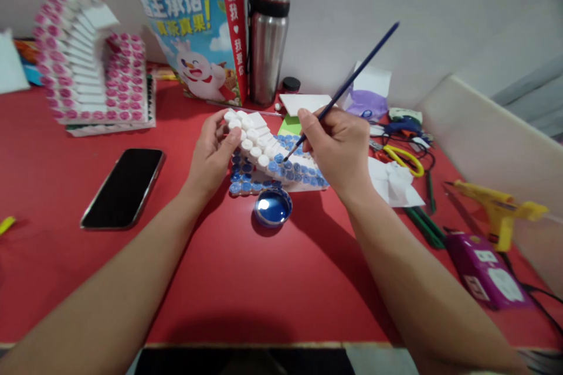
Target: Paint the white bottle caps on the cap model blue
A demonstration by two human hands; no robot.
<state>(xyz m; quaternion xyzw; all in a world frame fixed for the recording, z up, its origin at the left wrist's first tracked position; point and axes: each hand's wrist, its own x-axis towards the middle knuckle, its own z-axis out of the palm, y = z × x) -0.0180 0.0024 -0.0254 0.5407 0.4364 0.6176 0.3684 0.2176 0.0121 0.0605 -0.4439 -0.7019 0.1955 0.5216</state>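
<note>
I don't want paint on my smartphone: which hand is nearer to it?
Left. The left hand is to the right of the smartphone; the right hand, holding the paintbrush, is farther right.

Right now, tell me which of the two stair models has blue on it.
The held model, in the left hand at the brush's tip: its lower discs are blue. The pink model stands behind the phone.

The left hand [211,159] and right hand [338,149] are bare, and behind them the forearms [132,275], slim near the hands and broader farther back, are bare too.
</note>
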